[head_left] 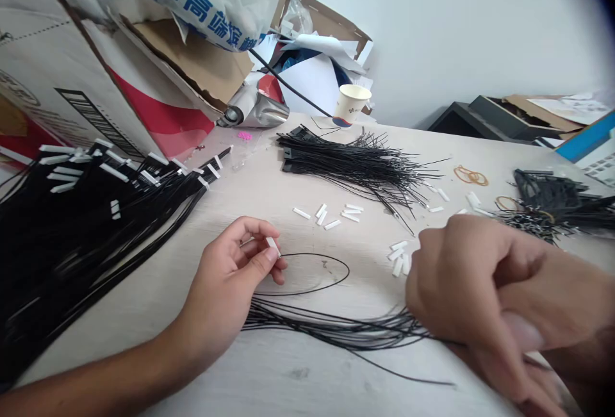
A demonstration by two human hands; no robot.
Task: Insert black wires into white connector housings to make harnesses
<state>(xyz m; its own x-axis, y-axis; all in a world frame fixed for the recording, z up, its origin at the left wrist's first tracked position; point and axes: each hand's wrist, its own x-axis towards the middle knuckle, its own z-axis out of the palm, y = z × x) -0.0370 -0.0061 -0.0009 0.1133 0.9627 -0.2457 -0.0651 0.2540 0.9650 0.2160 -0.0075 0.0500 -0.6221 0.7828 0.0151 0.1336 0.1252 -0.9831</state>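
Between the thumb and fingers of my left hand [240, 260] is a small white plastic piece [273, 245]. A thin black wire [348, 269] runs from it and loops back over the table. Below lies a loose bundle of black wires [331, 327], stretching from behind my left hand toward the right. My right hand [466, 289], somewhat blurred, is curled closed at the bundle's right end; whatever is in its fingers is hidden. Several white plastic pieces [398, 255] lie just left of the right hand, and others [331, 225] are scattered farther back.
A thick bundle of black wires [355, 161] lies at the back, before a paper cup [352, 104]. Black wires with white ends [96, 225] heap up at left, beside a carton [96, 84]. Rubber bands [471, 175] and another wire bundle [548, 202] are at right.
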